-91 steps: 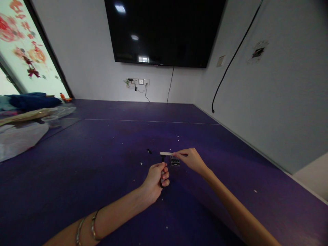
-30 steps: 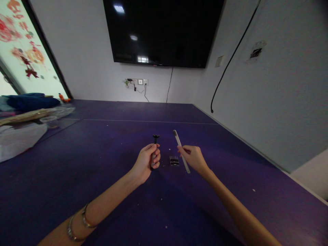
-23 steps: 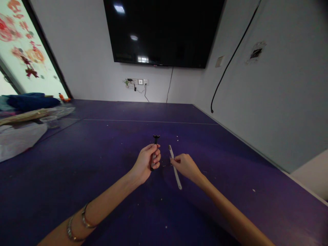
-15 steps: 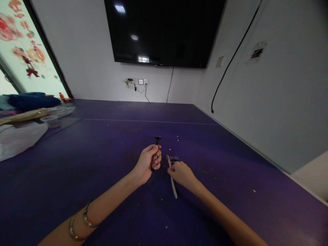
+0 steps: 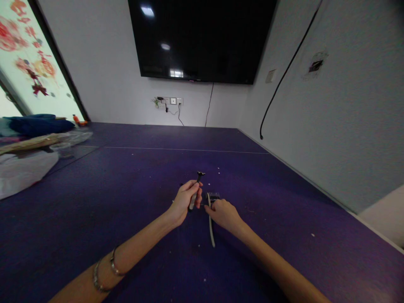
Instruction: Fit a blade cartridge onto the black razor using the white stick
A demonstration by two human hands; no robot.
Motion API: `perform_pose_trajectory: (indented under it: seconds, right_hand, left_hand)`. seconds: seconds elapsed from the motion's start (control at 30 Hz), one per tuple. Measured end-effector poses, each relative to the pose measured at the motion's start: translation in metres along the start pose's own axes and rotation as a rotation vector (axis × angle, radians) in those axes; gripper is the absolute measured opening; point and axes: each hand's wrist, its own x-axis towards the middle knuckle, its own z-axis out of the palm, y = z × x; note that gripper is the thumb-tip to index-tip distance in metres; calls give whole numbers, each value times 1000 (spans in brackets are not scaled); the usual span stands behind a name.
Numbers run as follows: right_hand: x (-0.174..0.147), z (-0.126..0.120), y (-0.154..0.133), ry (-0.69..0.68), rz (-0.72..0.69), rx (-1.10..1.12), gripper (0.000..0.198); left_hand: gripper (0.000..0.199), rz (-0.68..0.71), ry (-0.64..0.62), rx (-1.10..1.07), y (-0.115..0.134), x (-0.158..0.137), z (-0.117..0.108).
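My left hand [image 5: 186, 201] is wrapped round a razor handle [image 5: 193, 200], its grey and black grip tilted and its dark T-shaped top end pointing up and away from me. To the right and lower, my right hand [image 5: 223, 213] has its fingers closed round a pale, slim, slightly curved stick [image 5: 211, 233]. The stick's lower end points toward me, and its exact kind is unclear. Just beyond those fingers lies a small clear case [image 5: 214, 195] with dark parts inside, close to the stick's upper end. My fingers partly hide both the case and the stick.
Beneath my hands is a dark purple surface [image 5: 126, 235] with small white specks. Bags and folded cloth [image 5: 41, 125] are piled at the left. A television [image 5: 202, 40] hangs on the far wall above sockets [image 5: 173, 101]. A black cable [image 5: 284, 75] hangs along the right wall.
My left hand has shifted slightly right with the razor handle, whose top is tilted further right. The pale stick has swung a little, its lower end moving left. My right hand is almost unmoved.
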Motion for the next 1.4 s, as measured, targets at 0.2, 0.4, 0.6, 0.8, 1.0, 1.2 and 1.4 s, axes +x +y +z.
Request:
perform_pose_trajectory:
  seconds: [0.2,0.4,0.6,0.8,1.0,1.2,1.4]
  right_hand:
    - [18,-17,30,100,13,36,31]
    - [26,-16,52,133,-145,107,24]
    - [24,-8,53,117,-224,98,26]
    - [24,-6,52,117,-221,107,24]
    - [24,-6,49,134,-214,155,16]
    - [24,-8,48,155,-205,178,15]
    - [32,-9,53,204,-232,372,18]
  left_hand:
    - [18,129,-15,149,-12,11,-9]
    - [18,225,-50,328,-20,20,-20]
    - [16,254,-62,401,-24,24,-26]
    - [16,247,-70,392,-24,22,-25]
    - [18,224,-72,366,-24,21,-24]
    - [18,214,-70,325,-23,20,-22]
    - [21,241,-49,326,-20,18,-20]
